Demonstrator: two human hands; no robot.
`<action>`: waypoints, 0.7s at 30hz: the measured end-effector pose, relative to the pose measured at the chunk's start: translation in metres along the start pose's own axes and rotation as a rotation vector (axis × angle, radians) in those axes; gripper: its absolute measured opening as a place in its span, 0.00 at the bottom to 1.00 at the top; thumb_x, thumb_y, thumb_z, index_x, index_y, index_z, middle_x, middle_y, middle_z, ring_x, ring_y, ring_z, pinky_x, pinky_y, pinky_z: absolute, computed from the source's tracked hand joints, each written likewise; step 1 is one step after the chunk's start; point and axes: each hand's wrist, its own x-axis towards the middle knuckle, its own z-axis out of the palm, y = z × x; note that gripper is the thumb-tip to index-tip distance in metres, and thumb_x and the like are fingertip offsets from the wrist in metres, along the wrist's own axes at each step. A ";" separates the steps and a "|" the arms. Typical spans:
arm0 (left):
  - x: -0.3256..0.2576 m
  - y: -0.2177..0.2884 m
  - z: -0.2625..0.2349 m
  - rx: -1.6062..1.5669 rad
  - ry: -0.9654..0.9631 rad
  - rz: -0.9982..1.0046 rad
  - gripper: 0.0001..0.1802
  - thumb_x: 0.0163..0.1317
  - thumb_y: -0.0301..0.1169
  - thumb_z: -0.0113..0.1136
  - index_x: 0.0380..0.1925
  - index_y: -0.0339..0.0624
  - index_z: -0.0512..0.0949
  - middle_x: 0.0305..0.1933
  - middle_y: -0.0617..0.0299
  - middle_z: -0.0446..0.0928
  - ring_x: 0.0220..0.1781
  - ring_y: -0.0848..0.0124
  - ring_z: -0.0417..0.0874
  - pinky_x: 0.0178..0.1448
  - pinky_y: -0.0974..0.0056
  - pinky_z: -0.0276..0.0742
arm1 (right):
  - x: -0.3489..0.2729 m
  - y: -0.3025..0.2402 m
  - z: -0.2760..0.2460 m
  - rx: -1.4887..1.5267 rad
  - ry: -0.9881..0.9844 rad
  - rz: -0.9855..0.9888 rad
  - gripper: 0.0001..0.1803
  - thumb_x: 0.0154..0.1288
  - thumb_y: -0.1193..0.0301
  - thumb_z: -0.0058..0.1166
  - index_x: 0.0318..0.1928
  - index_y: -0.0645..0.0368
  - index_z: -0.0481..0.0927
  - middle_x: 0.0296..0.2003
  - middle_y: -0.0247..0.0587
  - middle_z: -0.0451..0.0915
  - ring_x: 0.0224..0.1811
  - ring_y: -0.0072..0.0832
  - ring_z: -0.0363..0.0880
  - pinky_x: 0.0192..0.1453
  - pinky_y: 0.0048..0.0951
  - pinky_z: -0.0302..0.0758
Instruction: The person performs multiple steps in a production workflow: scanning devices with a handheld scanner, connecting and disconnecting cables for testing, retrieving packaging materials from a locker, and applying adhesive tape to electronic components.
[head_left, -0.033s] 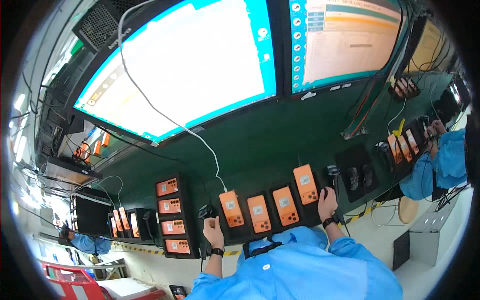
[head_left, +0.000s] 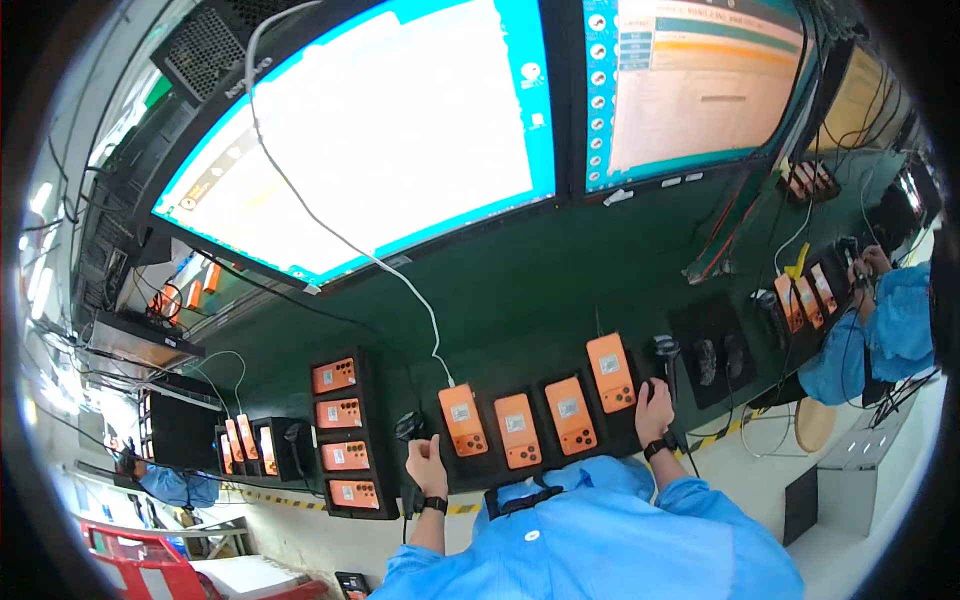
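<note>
My left hand (head_left: 427, 468) lies at the bench's front edge, fingers curled, beside a black handheld scanner (head_left: 409, 425). Whatever it may hold is hidden. To the right, my right hand (head_left: 655, 412) has bent fingers around something dark I cannot make out. Another black scanner (head_left: 667, 348) stands just beyond it. Between my hands lie several orange phones with white labels: a cabled phone (head_left: 462, 420), a second phone (head_left: 516, 430), a third phone (head_left: 571, 415) and a fourth phone (head_left: 611, 372) nearest my right hand. Dark trays or mats lie under them.
A black rack (head_left: 385, 470) of labelled orange phones is at left. A white cable (head_left: 330, 225) hangs across the large left monitor (head_left: 400, 110); a second monitor (head_left: 700, 90) stands beside it. A dark mat (head_left: 715, 345) lies right. A co-worker's blue sleeve (head_left: 895, 320) shows farther right.
</note>
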 end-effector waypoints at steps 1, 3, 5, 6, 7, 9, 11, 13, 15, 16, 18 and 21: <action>0.002 -0.011 0.004 0.046 -0.005 -0.044 0.12 0.60 0.30 0.63 0.26 0.37 0.70 0.18 0.62 0.70 0.19 0.73 0.70 0.27 0.65 0.68 | 0.001 -0.003 -0.001 -0.004 -0.007 0.015 0.16 0.69 0.62 0.46 0.47 0.60 0.75 0.45 0.47 0.77 0.47 0.45 0.75 0.47 0.42 0.73; 0.006 -0.004 0.020 -0.060 0.145 -0.055 0.13 0.59 0.30 0.64 0.25 0.38 0.70 0.18 0.61 0.68 0.20 0.72 0.68 0.27 0.64 0.67 | 0.002 -0.004 0.001 -0.007 -0.001 0.026 0.16 0.69 0.62 0.46 0.47 0.60 0.75 0.45 0.46 0.77 0.47 0.45 0.75 0.47 0.42 0.73; 0.001 -0.015 0.031 -0.057 0.180 -0.024 0.13 0.59 0.30 0.64 0.24 0.37 0.70 0.18 0.61 0.69 0.20 0.72 0.67 0.27 0.64 0.67 | 0.003 -0.003 0.003 -0.016 0.005 0.042 0.16 0.68 0.61 0.46 0.47 0.60 0.75 0.45 0.47 0.77 0.47 0.46 0.75 0.47 0.43 0.73; -0.002 -0.022 0.033 -0.041 0.216 0.005 0.14 0.59 0.31 0.65 0.23 0.37 0.70 0.18 0.61 0.69 0.19 0.71 0.67 0.27 0.64 0.66 | 0.005 -0.002 0.005 -0.011 0.022 0.042 0.16 0.68 0.61 0.46 0.47 0.60 0.75 0.45 0.47 0.77 0.47 0.46 0.75 0.47 0.43 0.73; -0.007 -0.027 0.033 -0.064 0.158 -0.089 0.14 0.58 0.30 0.65 0.23 0.37 0.70 0.19 0.61 0.68 0.20 0.71 0.67 0.27 0.64 0.66 | 0.006 -0.002 0.008 -0.013 0.013 0.036 0.16 0.69 0.61 0.46 0.48 0.59 0.74 0.45 0.46 0.77 0.46 0.46 0.75 0.47 0.43 0.73; -0.017 -0.047 0.030 0.040 0.080 -0.050 0.12 0.62 0.31 0.60 0.25 0.36 0.70 0.24 0.58 0.70 0.25 0.68 0.69 0.31 0.63 0.67 | 0.004 -0.002 0.010 -0.011 0.017 0.036 0.16 0.69 0.60 0.45 0.48 0.58 0.74 0.45 0.46 0.77 0.46 0.47 0.76 0.47 0.43 0.73; -0.016 -0.050 0.038 0.148 0.013 -0.016 0.12 0.66 0.33 0.55 0.27 0.35 0.71 0.28 0.56 0.72 0.29 0.65 0.72 0.35 0.62 0.68 | 0.006 -0.003 0.006 0.007 -0.002 0.034 0.16 0.68 0.61 0.46 0.48 0.59 0.74 0.45 0.47 0.77 0.46 0.46 0.75 0.47 0.43 0.73; -0.024 -0.040 0.051 0.016 0.120 -0.154 0.15 0.70 0.36 0.47 0.39 0.32 0.71 0.38 0.48 0.74 0.38 0.55 0.75 0.43 0.57 0.70 | 0.005 -0.004 0.004 0.011 0.000 0.014 0.15 0.68 0.62 0.47 0.47 0.60 0.74 0.45 0.48 0.76 0.46 0.47 0.75 0.46 0.43 0.73; -0.024 -0.040 0.056 0.067 0.075 -0.173 0.17 0.70 0.38 0.45 0.44 0.32 0.70 0.42 0.45 0.74 0.42 0.52 0.75 0.47 0.55 0.70 | 0.006 -0.008 -0.003 0.001 -0.020 0.028 0.16 0.68 0.62 0.46 0.48 0.61 0.73 0.45 0.48 0.76 0.47 0.47 0.75 0.48 0.43 0.73; -0.024 -0.042 0.058 0.121 0.022 -0.197 0.20 0.71 0.39 0.42 0.49 0.31 0.68 0.46 0.42 0.73 0.46 0.48 0.74 0.51 0.53 0.70 | 0.007 -0.009 -0.005 -0.017 -0.042 0.048 0.17 0.69 0.62 0.45 0.49 0.61 0.73 0.46 0.49 0.76 0.48 0.47 0.75 0.49 0.42 0.73; -0.022 -0.051 0.057 0.170 -0.011 -0.206 0.22 0.72 0.40 0.40 0.51 0.31 0.69 0.48 0.41 0.72 0.50 0.46 0.73 0.55 0.51 0.68 | 0.004 -0.004 0.001 -0.003 -0.028 0.023 0.17 0.69 0.62 0.45 0.49 0.62 0.73 0.46 0.49 0.76 0.48 0.48 0.75 0.49 0.42 0.73; -0.020 -0.052 0.059 0.169 -0.069 -0.190 0.22 0.72 0.41 0.38 0.49 0.31 0.69 0.48 0.41 0.72 0.50 0.45 0.72 0.54 0.50 0.68 | 0.002 -0.006 -0.001 -0.011 0.011 0.029 0.14 0.67 0.63 0.47 0.47 0.60 0.74 0.43 0.48 0.76 0.45 0.47 0.75 0.45 0.43 0.74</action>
